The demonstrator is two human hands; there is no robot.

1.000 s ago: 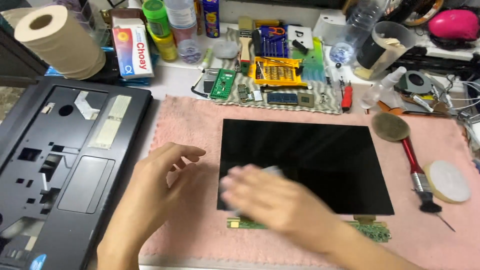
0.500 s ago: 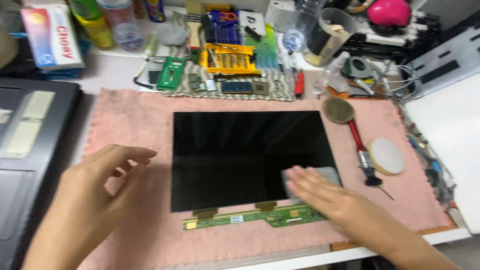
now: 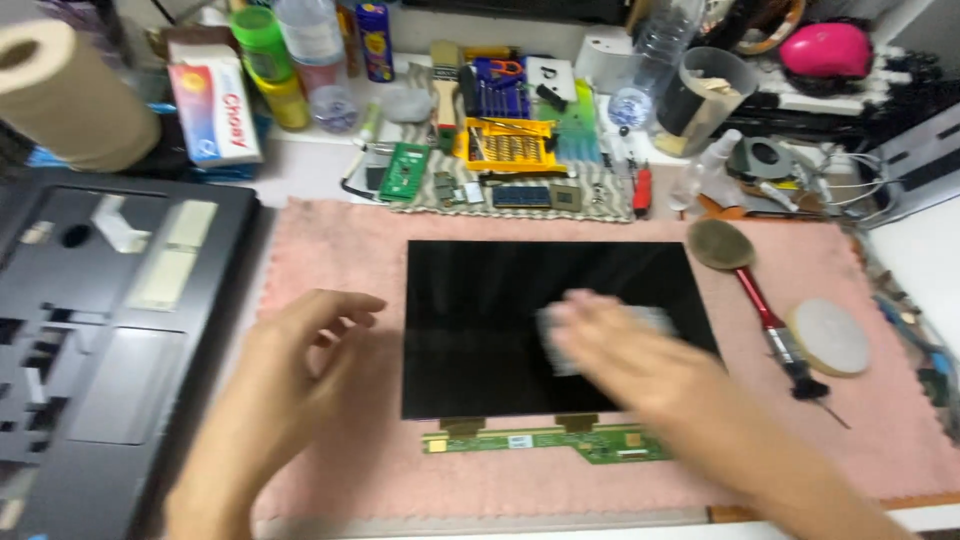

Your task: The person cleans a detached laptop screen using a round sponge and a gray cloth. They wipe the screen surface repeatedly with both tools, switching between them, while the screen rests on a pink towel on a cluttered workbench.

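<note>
A black laptop screen panel (image 3: 500, 300) lies flat on a pink cloth mat (image 3: 330, 225), with a narrow green circuit strip (image 3: 545, 441) along its near edge. My right hand (image 3: 620, 350) is on the panel's right half, blurred by motion, pressing a small pale wipe (image 3: 655, 320) against the glass. My left hand (image 3: 285, 375) hovers over the mat just left of the panel, fingers spread and holding nothing.
A dark laptop case shell (image 3: 90, 350) lies at the left. A red-handled brush (image 3: 745, 270) and a white round pad (image 3: 828, 336) rest on the mat's right. Behind are a yellow screwdriver set (image 3: 505, 145), bottles, a paper roll (image 3: 65, 95) and a small box (image 3: 215, 100).
My right hand with the wipe has swept across the panel, from left to right and now back toward the middle. The view has shifted; my left hand stays beside the panel's left edge.
</note>
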